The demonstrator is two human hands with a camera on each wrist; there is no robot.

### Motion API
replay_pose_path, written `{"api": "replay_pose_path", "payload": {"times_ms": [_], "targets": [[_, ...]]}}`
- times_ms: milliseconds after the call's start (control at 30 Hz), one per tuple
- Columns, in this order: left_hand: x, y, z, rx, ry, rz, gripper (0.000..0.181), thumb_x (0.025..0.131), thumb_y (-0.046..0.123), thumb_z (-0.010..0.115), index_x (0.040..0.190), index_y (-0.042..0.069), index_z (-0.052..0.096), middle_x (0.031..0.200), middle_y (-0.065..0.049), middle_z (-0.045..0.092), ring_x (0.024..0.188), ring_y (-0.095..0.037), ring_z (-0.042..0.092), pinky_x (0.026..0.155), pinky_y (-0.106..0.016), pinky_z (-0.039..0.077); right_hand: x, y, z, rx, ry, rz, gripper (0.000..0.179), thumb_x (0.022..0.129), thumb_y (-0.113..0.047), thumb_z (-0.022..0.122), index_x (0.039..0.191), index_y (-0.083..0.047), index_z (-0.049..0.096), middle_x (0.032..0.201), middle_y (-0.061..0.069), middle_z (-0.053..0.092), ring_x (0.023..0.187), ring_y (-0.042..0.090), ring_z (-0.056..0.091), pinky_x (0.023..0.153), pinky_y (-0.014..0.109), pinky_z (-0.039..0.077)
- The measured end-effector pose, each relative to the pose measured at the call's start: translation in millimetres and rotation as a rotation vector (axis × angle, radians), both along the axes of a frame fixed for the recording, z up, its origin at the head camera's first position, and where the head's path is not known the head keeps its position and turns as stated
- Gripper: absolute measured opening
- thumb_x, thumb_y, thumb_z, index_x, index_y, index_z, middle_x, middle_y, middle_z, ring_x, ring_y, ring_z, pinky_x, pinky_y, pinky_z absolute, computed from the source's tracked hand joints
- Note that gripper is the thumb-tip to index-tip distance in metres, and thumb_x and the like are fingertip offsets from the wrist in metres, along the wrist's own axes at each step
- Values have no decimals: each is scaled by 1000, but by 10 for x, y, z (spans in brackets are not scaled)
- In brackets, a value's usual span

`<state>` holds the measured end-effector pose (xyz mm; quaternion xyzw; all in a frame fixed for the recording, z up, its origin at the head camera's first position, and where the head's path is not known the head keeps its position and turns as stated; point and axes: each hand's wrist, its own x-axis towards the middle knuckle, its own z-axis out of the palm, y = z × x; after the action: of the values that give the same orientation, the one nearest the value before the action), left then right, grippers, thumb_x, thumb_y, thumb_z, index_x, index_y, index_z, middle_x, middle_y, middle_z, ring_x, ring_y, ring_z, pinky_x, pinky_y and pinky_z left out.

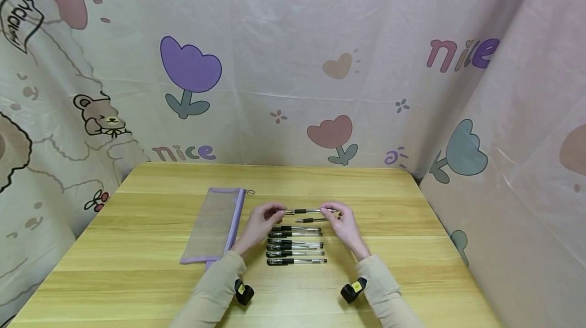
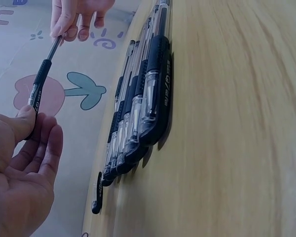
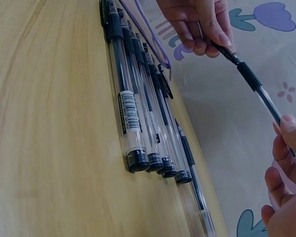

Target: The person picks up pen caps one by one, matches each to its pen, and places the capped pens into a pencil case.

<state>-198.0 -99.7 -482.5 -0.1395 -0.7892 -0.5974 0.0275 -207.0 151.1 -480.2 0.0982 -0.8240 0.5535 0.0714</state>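
A clear gel pen [image 1: 308,211] with a black grip is stretched between both hands, above the table. The left hand [image 1: 262,220] pinches its black cap [image 2: 34,104] between thumb and fingers, at the pen's tip end. At the other end, the right hand [image 1: 344,224] pinches the clear barrel [image 3: 270,107]. Below the held pen lies an uncapped pen [image 1: 310,220] on the table. A loose black cap [image 2: 98,193] rests past the end of the row in the left wrist view. Several capped pens [image 1: 296,261] lie side by side, nearer the person, between the forearms.
A translucent zip pouch [image 1: 211,226] with purple edging lies flat left of the pens, partly behind the left forearm. Its zipper pull [image 1: 250,192] points right. The wooden table [image 1: 137,246] meets a printed curtain [image 1: 274,63] at the back and sides.
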Motion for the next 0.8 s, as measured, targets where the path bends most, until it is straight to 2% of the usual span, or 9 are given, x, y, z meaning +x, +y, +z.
{"api": "replay_pose_path", "payload": {"times_ms": [167,333,500,633,700,800], "targets": [[-5,-1,4,-17,-7,-23,20,97,8,64,114,-1,69,106,-26,70,86,-22,68,81,-35,61,0,-12,-3,3,8,7,15,94,-13,69,105,-4,74,111,14,73,105,21,59,100,45,45],[-8,-2,-6,-17,-7,-41,20,97,7,63,115,-1,69,105,-27,70,88,-30,69,81,-33,61,14,-36,0,-7,-11,3,16,94,-11,68,107,-3,74,112,15,73,106,23,59,103,50,44],[-18,-4,-18,-14,2,-47,20,97,7,63,115,-1,69,105,-27,70,86,-26,69,79,-30,60,90,-88,114,-14,-37,-3,17,94,-5,67,108,3,72,113,21,72,108,28,58,106,58,41],[-17,-3,-28,-15,3,-49,20,97,8,64,114,-1,69,105,-27,69,87,-27,68,80,-36,61,196,-113,296,-8,-51,34,17,94,-3,66,107,6,71,111,22,71,105,27,59,104,57,43],[-10,-1,-31,-14,5,-49,20,97,8,64,114,0,70,105,-27,70,88,-31,68,81,-40,60,226,-122,331,-1,-39,45,17,94,-3,66,107,6,71,110,21,72,105,25,60,103,54,44],[16,10,0,-14,-3,-47,19,97,7,63,114,-1,69,105,-27,69,90,-38,67,82,-44,60,173,-122,225,4,-21,30,16,93,-3,67,106,4,72,109,20,73,104,23,60,103,51,44]]}}
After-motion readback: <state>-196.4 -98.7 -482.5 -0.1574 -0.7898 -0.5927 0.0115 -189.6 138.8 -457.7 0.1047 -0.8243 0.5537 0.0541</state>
